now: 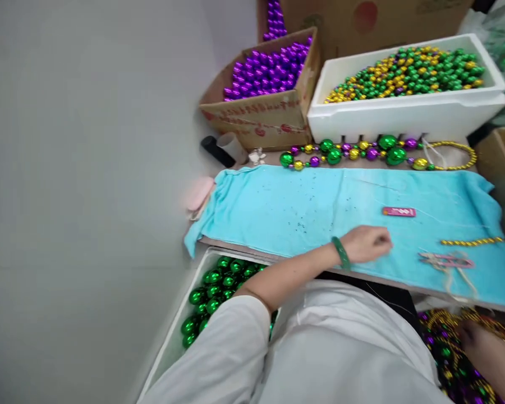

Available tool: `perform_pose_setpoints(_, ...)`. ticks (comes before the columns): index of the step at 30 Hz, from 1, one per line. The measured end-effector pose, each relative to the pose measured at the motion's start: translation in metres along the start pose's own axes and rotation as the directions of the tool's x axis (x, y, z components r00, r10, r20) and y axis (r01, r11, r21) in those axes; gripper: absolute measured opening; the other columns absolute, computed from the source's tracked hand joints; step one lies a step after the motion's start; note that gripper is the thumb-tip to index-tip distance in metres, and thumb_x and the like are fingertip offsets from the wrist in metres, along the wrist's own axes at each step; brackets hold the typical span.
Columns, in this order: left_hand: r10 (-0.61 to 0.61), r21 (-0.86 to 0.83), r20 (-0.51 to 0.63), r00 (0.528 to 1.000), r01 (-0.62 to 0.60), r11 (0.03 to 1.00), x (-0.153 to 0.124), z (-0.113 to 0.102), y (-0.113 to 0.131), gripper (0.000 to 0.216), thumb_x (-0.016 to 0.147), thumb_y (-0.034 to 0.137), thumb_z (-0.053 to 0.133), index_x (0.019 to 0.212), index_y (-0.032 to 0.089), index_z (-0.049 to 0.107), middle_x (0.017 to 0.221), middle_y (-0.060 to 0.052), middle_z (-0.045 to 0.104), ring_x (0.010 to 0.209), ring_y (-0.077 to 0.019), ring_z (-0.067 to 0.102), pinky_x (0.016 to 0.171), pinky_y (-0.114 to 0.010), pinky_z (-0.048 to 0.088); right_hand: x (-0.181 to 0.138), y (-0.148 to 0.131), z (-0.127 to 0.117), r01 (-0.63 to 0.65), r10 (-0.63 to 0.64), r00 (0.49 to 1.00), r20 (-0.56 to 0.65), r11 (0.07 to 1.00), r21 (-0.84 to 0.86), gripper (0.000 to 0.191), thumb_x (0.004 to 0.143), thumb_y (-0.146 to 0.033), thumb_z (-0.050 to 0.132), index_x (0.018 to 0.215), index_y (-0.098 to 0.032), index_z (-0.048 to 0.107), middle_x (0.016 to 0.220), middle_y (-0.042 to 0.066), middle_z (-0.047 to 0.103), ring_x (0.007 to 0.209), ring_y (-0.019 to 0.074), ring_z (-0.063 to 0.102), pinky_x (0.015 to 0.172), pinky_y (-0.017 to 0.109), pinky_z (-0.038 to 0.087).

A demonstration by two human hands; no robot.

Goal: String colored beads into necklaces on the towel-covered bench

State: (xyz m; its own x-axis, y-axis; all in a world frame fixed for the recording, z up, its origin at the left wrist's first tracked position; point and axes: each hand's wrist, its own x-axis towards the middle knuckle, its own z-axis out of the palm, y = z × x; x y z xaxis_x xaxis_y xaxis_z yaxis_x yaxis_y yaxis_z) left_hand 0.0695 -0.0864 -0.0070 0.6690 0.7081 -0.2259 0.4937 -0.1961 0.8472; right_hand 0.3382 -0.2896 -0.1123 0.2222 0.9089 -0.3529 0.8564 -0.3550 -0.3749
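Observation:
My left hand (367, 243), with a green bangle (340, 252) on its wrist, rests on the turquoise towel (286, 207) with its fingers curled together in a pinch; a thin thread seems to run from it, too fine to be sure. My right hand (476, 336) is low at the right, down among a heap of gold, purple and green bead strings (448, 348); its fingers are blurred. On the towel lie a pink lighter (399, 211), a short gold bead strand (471, 242) and pink scissors (446, 260).
A finished bead necklace (362, 152) lies behind the towel. Behind it stand a white foam box (404, 112) of green and gold beads and a cardboard box (261, 118) of purple beads. A white box of green balls (212, 292) sits lower left. Bare floor is left.

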Motion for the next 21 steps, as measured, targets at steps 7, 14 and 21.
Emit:
perform_pose_setpoints(7,-0.252,-0.762,0.103,0.962,0.239,0.602,0.012,-0.032,-0.008,0.031,0.077,0.043,0.065,0.079,0.012,0.061,0.074,-0.007,0.067,0.063,-0.0132,0.064,0.051,-0.021,0.044,0.008,-0.002,0.026,-0.192,0.255,0.89,0.377,0.961,-0.197,0.038,0.087,-0.041,0.045,0.102,-0.016,0.069,0.1,0.02,0.071,0.094,0.0325,0.068,0.077,0.039,0.047)
perform_pose_setpoints(14,-0.283,-0.787,0.05,0.958,0.212,0.579,0.012,-0.039,-0.009,0.028,0.074,0.028,0.073,0.096,0.012,0.066,0.089,-0.01,0.071,0.078,-0.0171,0.069,0.066,-0.026,0.05,-0.001,-0.049,-0.072,-0.029,0.034,0.961,0.276,0.999,-0.02,0.031,0.088,-0.03,0.042,0.099,-0.025,0.07,0.083,0.007,0.073,0.075,0.0234,0.067,0.063,0.031,0.046)
perform_pose_setpoints(21,-0.254,-0.898,0.102,0.962,0.198,0.392,0.022,-0.033,0.001,0.052,0.084,0.056,0.054,0.115,0.015,0.061,0.119,-0.016,0.065,0.098,-0.0243,0.067,0.08,-0.034,0.053,0.039,-0.131,-0.093,0.443,-0.329,0.855,-0.4,0.865,0.235,0.023,0.091,-0.028,0.046,0.098,-0.023,0.068,0.099,0.006,0.071,0.094,0.0201,0.065,0.086,0.033,0.049)
